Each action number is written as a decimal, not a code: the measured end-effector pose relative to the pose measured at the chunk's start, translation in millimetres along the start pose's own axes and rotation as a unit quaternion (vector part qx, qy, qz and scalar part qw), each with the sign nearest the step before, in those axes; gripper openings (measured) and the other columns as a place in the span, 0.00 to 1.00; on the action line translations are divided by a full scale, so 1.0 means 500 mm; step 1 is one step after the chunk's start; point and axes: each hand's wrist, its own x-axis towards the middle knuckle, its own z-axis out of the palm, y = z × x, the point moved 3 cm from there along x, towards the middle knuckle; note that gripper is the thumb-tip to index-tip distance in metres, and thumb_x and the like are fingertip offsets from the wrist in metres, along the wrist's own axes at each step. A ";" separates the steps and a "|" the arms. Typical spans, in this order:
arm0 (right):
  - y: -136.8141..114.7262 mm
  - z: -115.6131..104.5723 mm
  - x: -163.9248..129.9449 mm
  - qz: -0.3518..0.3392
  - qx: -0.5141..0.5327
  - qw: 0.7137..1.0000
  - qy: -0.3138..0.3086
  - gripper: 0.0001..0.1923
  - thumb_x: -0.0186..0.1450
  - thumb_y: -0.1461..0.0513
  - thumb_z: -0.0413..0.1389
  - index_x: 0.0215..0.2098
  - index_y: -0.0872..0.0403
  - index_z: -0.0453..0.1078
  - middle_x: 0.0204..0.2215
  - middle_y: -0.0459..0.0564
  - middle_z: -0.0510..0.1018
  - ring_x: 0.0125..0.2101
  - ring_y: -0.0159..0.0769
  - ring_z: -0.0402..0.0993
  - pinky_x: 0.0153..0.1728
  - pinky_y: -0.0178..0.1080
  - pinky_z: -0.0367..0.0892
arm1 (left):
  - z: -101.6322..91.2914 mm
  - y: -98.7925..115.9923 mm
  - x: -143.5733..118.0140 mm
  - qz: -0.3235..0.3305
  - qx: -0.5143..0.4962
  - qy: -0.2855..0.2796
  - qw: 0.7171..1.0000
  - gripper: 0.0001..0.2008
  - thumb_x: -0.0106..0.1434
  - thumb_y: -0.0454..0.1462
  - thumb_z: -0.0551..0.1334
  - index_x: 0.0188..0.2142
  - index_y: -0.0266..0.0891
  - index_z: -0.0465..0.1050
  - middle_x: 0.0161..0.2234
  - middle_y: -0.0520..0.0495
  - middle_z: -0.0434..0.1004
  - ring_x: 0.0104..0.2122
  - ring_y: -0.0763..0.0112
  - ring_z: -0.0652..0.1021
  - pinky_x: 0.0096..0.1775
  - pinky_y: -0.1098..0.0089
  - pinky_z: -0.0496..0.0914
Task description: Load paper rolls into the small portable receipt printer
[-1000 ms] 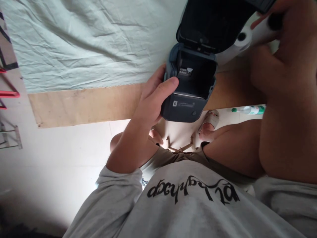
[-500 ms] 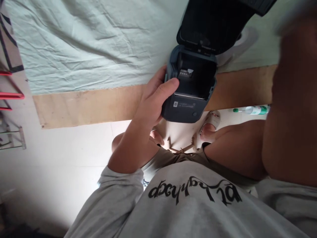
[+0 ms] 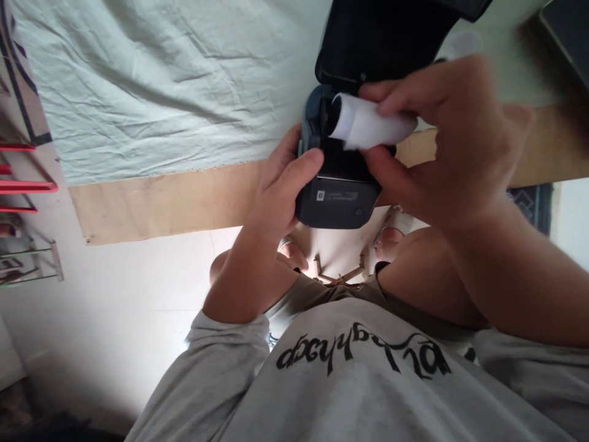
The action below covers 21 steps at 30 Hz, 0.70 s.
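Note:
My left hand (image 3: 285, 178) grips the left side of a dark label printer (image 3: 338, 205), its thumb lying over the edge of the paper bay. The printer's black lid (image 3: 372, 43) stands open away from me. Between the thumb and fingers of my right hand (image 3: 453, 141) is a white paper roll (image 3: 368, 123) with a dark core. The roll lies tilted over the open bay and covers much of it. Whether it touches the inside of the bay I cannot tell.
A pale green cloth (image 3: 175, 92) covers the table, whose bare wooden edge (image 3: 170, 202) runs in front of me. At the far right lies a dark flat object (image 3: 570, 37). Red bars (image 3: 32, 187) and a wire rack (image 3: 32, 261) are at the left.
My right hand has come in from the right with the white paper roll and brought it over the open bay. The printer has shifted slightly left in view, still in my left hand.

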 end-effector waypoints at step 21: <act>-0.025 -0.001 -0.014 -0.217 0.039 0.974 0.051 0.10 0.52 0.56 0.54 0.33 0.46 0.67 0.35 0.33 0.70 0.33 0.21 0.62 0.37 0.33 0.58 | -0.013 -0.012 0.008 0.067 0.021 -0.047 0.996 0.29 0.48 0.41 0.65 0.49 0.45 0.57 0.46 0.50 0.64 0.44 0.69 0.69 0.44 0.73 0.67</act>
